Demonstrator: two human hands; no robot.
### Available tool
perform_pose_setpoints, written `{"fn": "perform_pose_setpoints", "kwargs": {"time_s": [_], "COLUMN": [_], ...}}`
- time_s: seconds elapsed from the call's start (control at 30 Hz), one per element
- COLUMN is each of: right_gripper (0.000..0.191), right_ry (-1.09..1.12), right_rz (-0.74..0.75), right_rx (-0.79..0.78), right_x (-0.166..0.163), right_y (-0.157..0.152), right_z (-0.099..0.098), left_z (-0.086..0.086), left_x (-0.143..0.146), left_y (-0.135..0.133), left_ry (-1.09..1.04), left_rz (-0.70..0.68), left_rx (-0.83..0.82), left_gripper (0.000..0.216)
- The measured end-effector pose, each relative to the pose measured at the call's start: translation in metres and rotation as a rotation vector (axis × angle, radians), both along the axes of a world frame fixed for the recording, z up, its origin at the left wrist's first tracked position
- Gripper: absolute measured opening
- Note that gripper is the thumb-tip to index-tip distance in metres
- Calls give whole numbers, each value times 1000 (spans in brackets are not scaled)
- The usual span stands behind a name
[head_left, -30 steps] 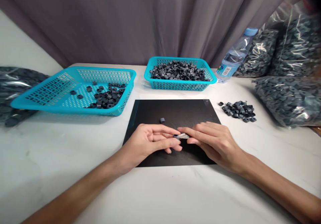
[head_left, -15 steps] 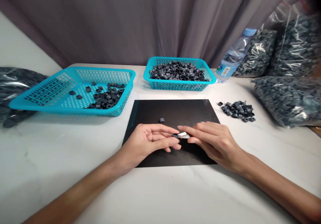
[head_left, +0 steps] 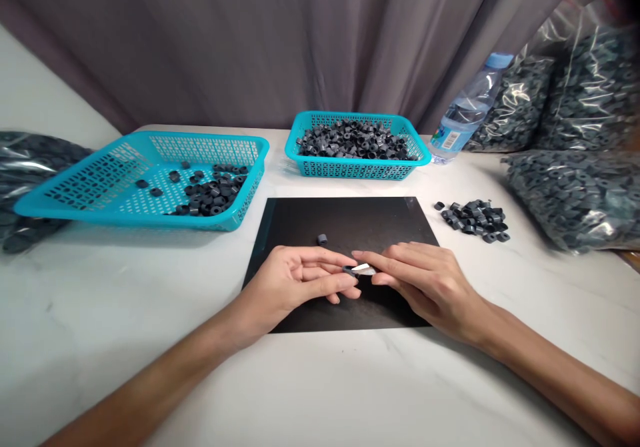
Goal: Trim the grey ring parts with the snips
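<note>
Over the black mat [head_left: 350, 220], my left hand [head_left: 305, 277] pinches a small dark grey ring-shaped part [head_left: 349, 271] between thumb and fingertips. My right hand [head_left: 433, 277] is closed on a small knife blade [head_left: 363, 269], bright and metallic; any handle is hidden under the fingers. The blade's tip touches the ring-shaped part or lies right at it; I cannot tell whether it is inside the hole. Another grey ring-shaped part [head_left: 322, 239] stands on the mat just beyond my left fingers.
At left, a blue basket [head_left: 130, 217] holds some grey parts; a fuller blue basket [head_left: 357, 169] stands behind the mat. A loose pile of parts [head_left: 477, 220] lies right, near a water bottle [head_left: 465, 117] and filled plastic bags [head_left: 580, 200]. Another bag [head_left: 37, 160] sits far left.
The blade has shifted very slightly left toward the ring-shaped part, along with my right fingertips. Both hands keep their grips, and my left hand stays almost still.
</note>
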State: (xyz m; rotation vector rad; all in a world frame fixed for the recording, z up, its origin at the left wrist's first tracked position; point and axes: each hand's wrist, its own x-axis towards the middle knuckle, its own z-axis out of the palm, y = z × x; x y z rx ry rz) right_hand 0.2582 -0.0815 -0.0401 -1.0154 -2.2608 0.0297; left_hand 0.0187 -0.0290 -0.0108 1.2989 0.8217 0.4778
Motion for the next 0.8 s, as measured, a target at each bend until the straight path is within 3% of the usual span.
{"fn": "perform_pose_setpoints", "kwargs": {"time_s": [0.53, 0.8], "right_gripper": [31, 34], "right_ry": [75, -1], "right_rz": [-8, -16], "right_rx": [-30, 2], "right_x": [0, 1], "right_y": [-1, 0], "right_z": [4, 0], "left_z": [1, -1], "left_x": [0, 0], "left_y": [0, 0], "left_ry": [3, -21], "left_rz": [5, 15], "left_rx": [2, 1], "left_gripper": [25, 24]}}
